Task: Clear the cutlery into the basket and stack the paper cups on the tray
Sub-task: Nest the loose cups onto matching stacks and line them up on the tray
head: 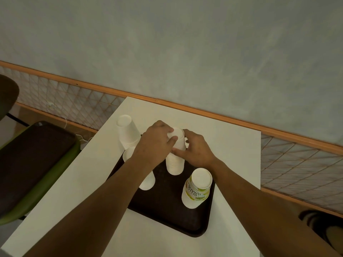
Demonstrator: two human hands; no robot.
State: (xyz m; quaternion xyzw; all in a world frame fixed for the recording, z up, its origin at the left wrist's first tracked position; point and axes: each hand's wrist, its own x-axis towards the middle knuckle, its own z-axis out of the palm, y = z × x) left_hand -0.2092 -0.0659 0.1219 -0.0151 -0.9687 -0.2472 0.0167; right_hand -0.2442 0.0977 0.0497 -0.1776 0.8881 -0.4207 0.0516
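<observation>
Near the dark rectangular tray's (167, 210) far edge, left hand (154, 143) and right hand (196, 151) are clamping the tall white paper-cup stack (175, 164); seating squarely looks wisest.

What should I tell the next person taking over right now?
Left hand and right hand both grip the middle cup stack, upside down on the tray.
A printed stack stands at the tray's right; another white stack is partly hidden under the left arm.
A tall stack stands at the tray's far left corner; whether it is on the tray is unclear.
No cutlery or basket in view, so check those.
</observation>
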